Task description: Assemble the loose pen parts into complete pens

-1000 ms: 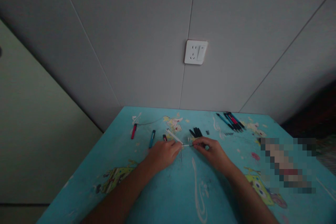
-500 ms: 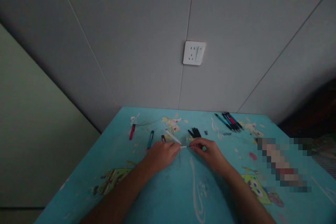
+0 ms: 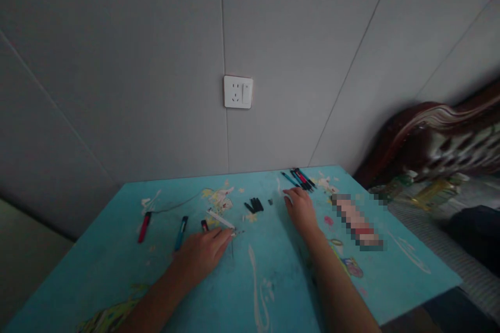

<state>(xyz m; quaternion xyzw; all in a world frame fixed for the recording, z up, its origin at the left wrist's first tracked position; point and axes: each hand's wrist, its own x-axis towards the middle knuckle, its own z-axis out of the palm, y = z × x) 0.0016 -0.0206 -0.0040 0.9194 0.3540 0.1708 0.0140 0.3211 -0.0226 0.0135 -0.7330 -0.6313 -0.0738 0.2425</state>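
White, narrow, plastic-looking pen piece (image 3: 221,218) lies slanted on the light-blue table with a cartoon print (image 3: 219,291), its near end at the fingertips of the left hand (image 3: 205,251). Half a second ago both hands met at this spot, with a thin pale rod stretched between them. Now the right hand (image 3: 302,209) has come away toward the far side, and hangs just beside the bundle of slim black, blue and red pens (image 3: 300,179); whether it touches them is unclear. Its fingers are bent with the thumb toward them, but I cannot tell whether they grip anything.

Left fingers lie close together, pointing at a tiny pale, dark-ended bit (image 3: 239,232); whether they pinch it is too small to tell. So the two-handed handling seems to have broken off, with only the left hand remaining at the parts.

Short black tubular pieces (image 3: 254,205) lie between the hands, apart from both. A blue pen barrel with a dark end (image 3: 181,232) and a red one (image 3: 144,227) lie beyond the left wrist, where they were.
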